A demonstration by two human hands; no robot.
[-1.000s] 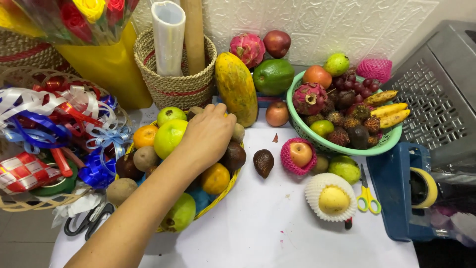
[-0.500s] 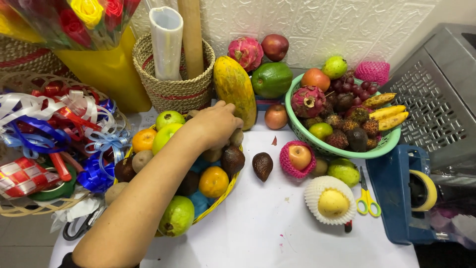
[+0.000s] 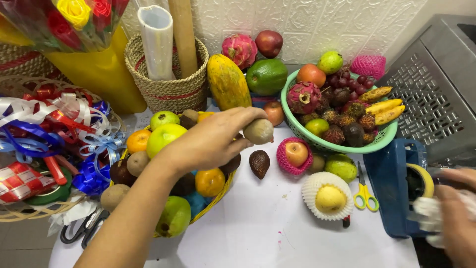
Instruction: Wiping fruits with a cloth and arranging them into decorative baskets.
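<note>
Now the left hand (image 3: 218, 141) grips a brown fruit (image 3: 258, 131) (above the basket (image 3: 225, 188)).

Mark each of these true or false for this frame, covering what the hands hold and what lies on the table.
1. The left hand holds a small brown round fruit. True.
2. The yellow scissors lie inside the green basket. False: they lie on the table beside the blue tape dispenser.
3. A red apple sits in a pink foam net. True.
4. The right hand grips the papaya. False: it holds something white at the dispenser.
</note>
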